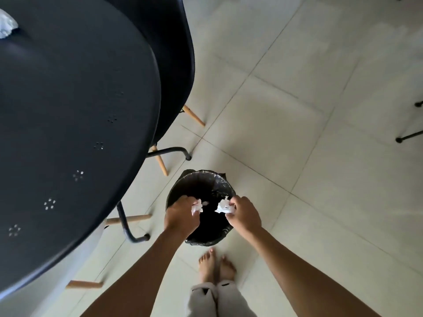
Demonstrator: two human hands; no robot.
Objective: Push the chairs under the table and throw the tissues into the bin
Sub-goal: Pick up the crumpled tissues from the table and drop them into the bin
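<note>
A small black bin point(220, 183) lined with a black bag stands on the floor in front of my bare feet. Both my hands hover over its mouth. My left hand point(180, 217) grips a crumpled white tissue point(196, 208). In my right hand point(245, 213) is a second crumpled tissue point(223, 207), pinched at the fingertips. A small white scrap point(205, 203) shows inside the bin between them. Another crumpled tissue point(6, 25) lies on the round black table point(68, 110) at the far left. A black chair point(174, 65) with wooden legs is tucked against the table's far side.
Black metal table legs point(128, 227) and wooden chair legs point(128, 219) stand left of the bin. A white chair seat point(87, 250) pokes out below the table edge. Black furniture feet point(399, 140) stand at the right edge. Pale floor tiles spread to the right.
</note>
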